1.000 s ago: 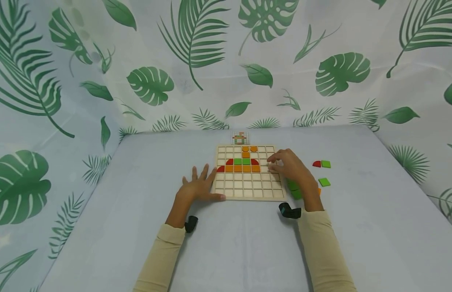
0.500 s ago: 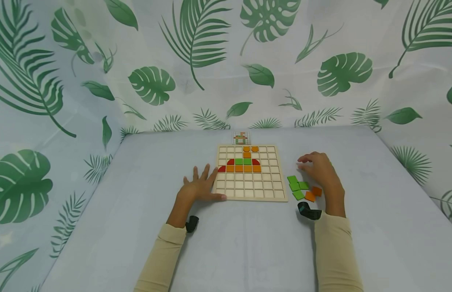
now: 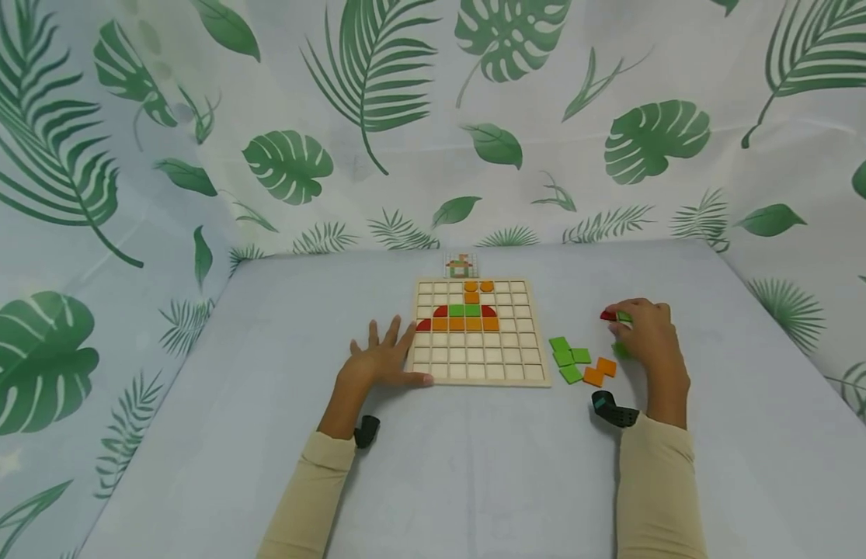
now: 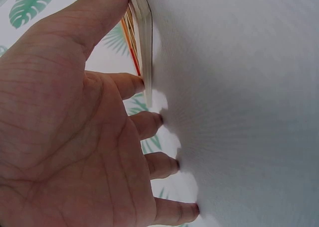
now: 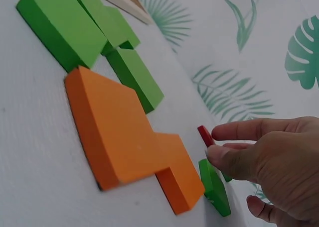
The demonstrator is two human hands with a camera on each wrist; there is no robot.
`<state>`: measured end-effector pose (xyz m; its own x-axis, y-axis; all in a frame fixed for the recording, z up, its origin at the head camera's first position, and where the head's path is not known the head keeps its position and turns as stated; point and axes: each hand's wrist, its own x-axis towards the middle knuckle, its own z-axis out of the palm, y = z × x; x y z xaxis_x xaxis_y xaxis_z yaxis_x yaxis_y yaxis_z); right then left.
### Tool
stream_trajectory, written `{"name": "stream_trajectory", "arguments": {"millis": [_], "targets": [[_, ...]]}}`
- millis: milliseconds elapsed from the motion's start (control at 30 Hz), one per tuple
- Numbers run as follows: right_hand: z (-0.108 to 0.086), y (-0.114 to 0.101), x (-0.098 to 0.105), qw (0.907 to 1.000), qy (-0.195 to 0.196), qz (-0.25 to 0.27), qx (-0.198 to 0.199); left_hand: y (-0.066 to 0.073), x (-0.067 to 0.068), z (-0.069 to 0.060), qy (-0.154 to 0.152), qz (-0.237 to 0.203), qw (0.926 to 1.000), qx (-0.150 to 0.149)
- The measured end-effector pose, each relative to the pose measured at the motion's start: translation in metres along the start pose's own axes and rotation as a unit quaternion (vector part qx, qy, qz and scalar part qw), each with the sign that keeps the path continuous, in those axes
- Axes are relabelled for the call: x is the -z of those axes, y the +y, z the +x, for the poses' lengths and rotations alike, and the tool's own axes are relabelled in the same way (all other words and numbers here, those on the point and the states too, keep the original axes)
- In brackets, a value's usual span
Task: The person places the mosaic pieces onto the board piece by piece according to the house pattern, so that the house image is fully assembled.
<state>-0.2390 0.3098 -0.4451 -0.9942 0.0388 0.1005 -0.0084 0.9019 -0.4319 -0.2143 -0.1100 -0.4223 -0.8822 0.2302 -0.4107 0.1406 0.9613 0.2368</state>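
Note:
A wooden grid board (image 3: 474, 354) lies mid-table, with orange, green and red tiles set in its upper cells. My left hand (image 3: 378, 363) is spread flat beside it, thumb at the near left corner and index fingertip against the left edge. Off to the right, my right hand (image 3: 649, 334) pinches a red quarter-circle tile (image 5: 204, 135) between thumb and index finger. A green square tile (image 3: 624, 317) sits right beside the red one, partly covered by the fingers. Another green tile (image 5: 215, 188) lies below the hand, mostly hidden in the head view.
Several green square tiles (image 3: 562, 358) and two orange square tiles (image 3: 593, 377) lie between the board and my right hand. A small pattern card (image 3: 461, 265) rests behind the board. A leaf-print cloth (image 3: 405, 171) hangs behind the table.
My right hand has moved right from the board's right side, over the loose tiles, to the red tile, which it now pinches. My left hand has stayed at the board.

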Motion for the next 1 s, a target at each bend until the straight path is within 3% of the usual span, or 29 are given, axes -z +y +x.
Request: {"name": "stream_trajectory", "arguments": {"millis": [233,733,1000], "targets": [[0.0004,0.0047,0.0012,0.9996,0.007,-0.007,-0.025,-0.002,-0.0011,-0.0008,0.005,-0.002,1.0,-0.007],[0.0046,0.001,0.0002,0.9997,0.004,0.005,-0.023,-0.0003,0.0016,-0.0007,0.0,0.002,1.0,-0.006],[0.0089,-0.0029,-0.0037,0.9988,-0.048,-0.007,0.007,-0.0029,-0.0012,0.0009,0.0,-0.001,1.0,-0.004]]}}
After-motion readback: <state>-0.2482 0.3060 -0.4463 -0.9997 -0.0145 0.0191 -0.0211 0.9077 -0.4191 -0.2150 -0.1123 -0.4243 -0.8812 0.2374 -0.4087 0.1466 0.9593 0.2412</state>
